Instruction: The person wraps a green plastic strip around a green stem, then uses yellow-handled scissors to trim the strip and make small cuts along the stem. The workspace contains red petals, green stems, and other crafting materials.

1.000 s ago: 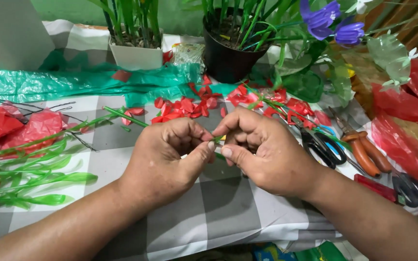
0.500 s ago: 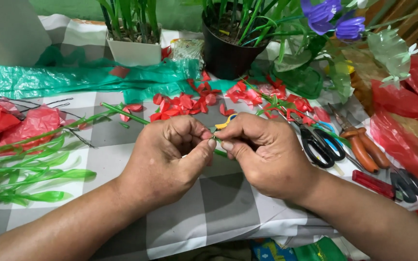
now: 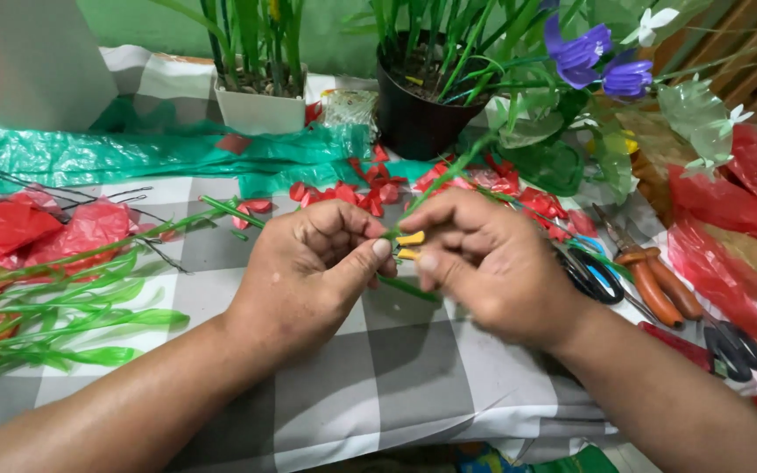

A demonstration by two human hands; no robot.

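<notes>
Left to right: green plastic leaf stems (image 3: 45, 324) lie on the checked-cloth bench (image 3: 413, 377). The left hand (image 3: 308, 271) and right hand (image 3: 484, 263), both closed in a pinch, grip a thin green wire stem (image 3: 409, 289) with small yellow tips (image 3: 410, 238) above the bench. Risk: a loosened pinch could drop the stem; the nearby orange-handled pliers (image 3: 654, 289) could be knocked.

You have no labels, signs or screens in front of you. The nearest to packaging is loose plastic: a crumpled green plastic bag (image 3: 89, 158) stretched along the counter's far edge toward its left side, and red plastic bags (image 3: 729, 254) heaped along the right edge. A small clear crinkled packet (image 3: 348, 109) lies at the far edge between the two plant pots.
</notes>
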